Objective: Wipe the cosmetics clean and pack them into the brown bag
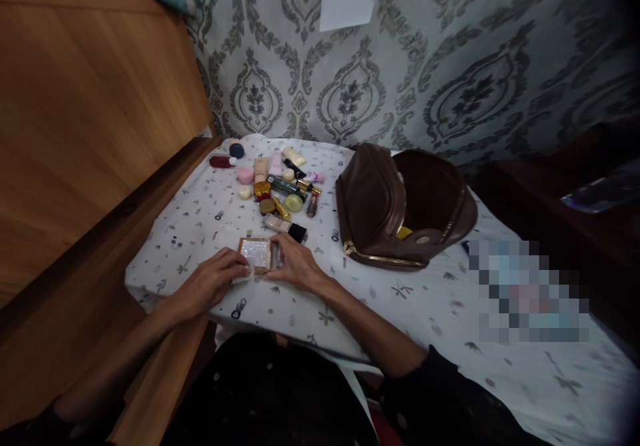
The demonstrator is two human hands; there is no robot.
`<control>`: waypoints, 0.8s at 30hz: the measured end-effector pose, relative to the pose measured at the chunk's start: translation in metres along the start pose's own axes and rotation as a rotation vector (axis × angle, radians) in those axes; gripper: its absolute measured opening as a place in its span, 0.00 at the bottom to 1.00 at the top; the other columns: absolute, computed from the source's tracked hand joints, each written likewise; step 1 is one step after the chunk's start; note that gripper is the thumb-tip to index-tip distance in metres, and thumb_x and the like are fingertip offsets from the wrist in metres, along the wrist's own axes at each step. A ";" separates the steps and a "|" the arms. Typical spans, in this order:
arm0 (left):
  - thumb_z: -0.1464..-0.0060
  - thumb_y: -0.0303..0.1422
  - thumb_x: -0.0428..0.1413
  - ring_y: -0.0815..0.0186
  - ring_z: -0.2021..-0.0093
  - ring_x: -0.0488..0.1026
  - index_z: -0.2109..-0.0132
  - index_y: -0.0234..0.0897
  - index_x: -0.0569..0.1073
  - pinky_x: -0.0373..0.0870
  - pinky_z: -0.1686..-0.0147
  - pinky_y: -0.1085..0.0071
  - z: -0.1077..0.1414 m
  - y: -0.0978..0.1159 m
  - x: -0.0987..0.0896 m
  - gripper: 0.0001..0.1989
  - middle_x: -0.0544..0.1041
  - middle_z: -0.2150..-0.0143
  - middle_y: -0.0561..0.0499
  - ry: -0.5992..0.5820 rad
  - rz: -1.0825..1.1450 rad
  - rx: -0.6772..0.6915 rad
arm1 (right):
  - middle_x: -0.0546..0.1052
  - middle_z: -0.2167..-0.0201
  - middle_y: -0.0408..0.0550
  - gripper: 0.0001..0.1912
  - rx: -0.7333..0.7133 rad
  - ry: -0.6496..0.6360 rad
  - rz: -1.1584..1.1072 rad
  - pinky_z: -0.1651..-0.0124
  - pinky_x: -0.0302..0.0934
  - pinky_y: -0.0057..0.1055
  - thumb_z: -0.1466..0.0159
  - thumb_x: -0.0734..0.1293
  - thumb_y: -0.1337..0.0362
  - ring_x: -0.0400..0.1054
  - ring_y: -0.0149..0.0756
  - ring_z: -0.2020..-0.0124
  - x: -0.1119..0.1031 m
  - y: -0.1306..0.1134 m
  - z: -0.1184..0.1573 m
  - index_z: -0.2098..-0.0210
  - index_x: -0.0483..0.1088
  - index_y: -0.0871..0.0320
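Note:
A square compact with a glittery silver top and gold edges (255, 254) is at the table's front edge, between both hands. My right hand (295, 264) grips its right side, thumb and fingers at the gold rim. My left hand (220, 276) is at its lower left corner, fingers bent together around something whitish and translucent that I cannot make out clearly. Just behind the compact lies a foundation bottle with a black cap (285, 227). Further back are several small cosmetics, among them a red jar with a gold lid (262, 191), a pink jar (245, 175) and a green-lidded jar (293, 203).
An open brown bag (370, 199) stands at the right on the patterned white cloth (300, 306). Right of it lies a pixelated flat item (530, 293). A wooden panel (100, 86) rises at the left, and a patterned wall (300, 66) stands behind.

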State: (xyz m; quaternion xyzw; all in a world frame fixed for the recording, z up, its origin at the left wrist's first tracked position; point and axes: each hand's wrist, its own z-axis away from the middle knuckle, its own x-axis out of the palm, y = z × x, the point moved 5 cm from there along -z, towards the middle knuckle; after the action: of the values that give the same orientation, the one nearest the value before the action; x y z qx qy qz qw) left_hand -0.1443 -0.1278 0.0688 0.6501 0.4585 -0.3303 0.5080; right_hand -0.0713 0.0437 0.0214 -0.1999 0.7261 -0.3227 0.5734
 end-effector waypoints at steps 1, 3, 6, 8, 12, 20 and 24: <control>0.43 0.17 0.46 0.60 0.49 0.68 0.51 0.41 0.73 0.71 0.52 0.62 0.004 -0.003 -0.001 0.20 0.73 0.50 0.46 0.015 0.014 -0.015 | 0.70 0.50 0.51 0.37 0.005 -0.003 0.000 0.53 0.63 0.40 0.54 0.79 0.56 0.68 0.43 0.55 0.000 0.000 0.000 0.49 0.65 0.57; 0.42 0.18 0.46 0.60 0.48 0.69 0.51 0.41 0.72 0.70 0.51 0.62 0.011 -0.010 -0.001 0.19 0.73 0.50 0.45 0.052 0.042 -0.043 | 0.70 0.51 0.50 0.37 0.007 -0.001 -0.003 0.53 0.64 0.39 0.54 0.79 0.56 0.68 0.42 0.56 0.000 0.000 0.000 0.49 0.65 0.57; 0.38 0.23 0.47 0.62 0.49 0.71 0.52 0.41 0.71 0.71 0.51 0.63 0.019 -0.023 0.000 0.13 0.73 0.51 0.46 0.133 0.083 -0.127 | 0.70 0.52 0.48 0.36 -0.011 0.010 -0.010 0.54 0.64 0.39 0.53 0.79 0.57 0.69 0.41 0.57 0.001 0.001 0.000 0.48 0.65 0.56; 0.37 0.27 0.48 0.63 0.51 0.72 0.51 0.40 0.70 0.71 0.52 0.64 0.023 -0.032 0.003 0.10 0.73 0.52 0.47 0.191 0.107 -0.198 | 0.70 0.52 0.47 0.35 -0.023 0.017 -0.016 0.55 0.65 0.39 0.52 0.78 0.58 0.69 0.41 0.57 0.002 0.003 0.000 0.48 0.65 0.54; 0.37 0.31 0.50 0.63 0.54 0.74 0.52 0.40 0.70 0.71 0.54 0.66 0.020 -0.045 0.006 0.08 0.75 0.56 0.49 0.263 0.121 -0.300 | 0.70 0.51 0.47 0.36 -0.027 0.013 -0.024 0.54 0.66 0.40 0.53 0.79 0.58 0.69 0.42 0.56 0.003 0.004 0.000 0.48 0.65 0.53; 0.40 0.38 0.50 0.64 0.65 0.72 0.57 0.38 0.72 0.66 0.66 0.71 0.000 -0.061 0.006 0.11 0.77 0.64 0.53 0.294 0.245 -0.528 | 0.70 0.48 0.50 0.37 -0.032 -0.013 -0.021 0.49 0.63 0.40 0.53 0.79 0.60 0.68 0.43 0.51 0.002 0.001 0.000 0.47 0.64 0.57; 0.43 0.39 0.52 0.64 0.64 0.72 0.59 0.37 0.72 0.66 0.64 0.71 -0.001 -0.068 0.008 0.11 0.76 0.65 0.53 0.325 0.365 -0.545 | 0.69 0.46 0.52 0.41 -0.050 -0.030 0.005 0.45 0.61 0.42 0.51 0.78 0.59 0.66 0.46 0.46 0.003 0.000 0.000 0.42 0.61 0.56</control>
State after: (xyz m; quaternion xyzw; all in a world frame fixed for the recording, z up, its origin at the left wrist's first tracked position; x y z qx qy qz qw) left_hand -0.2047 -0.1207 0.0371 0.6059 0.4810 0.0077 0.6336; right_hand -0.0720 0.0421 0.0190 -0.2171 0.7257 -0.3002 0.5798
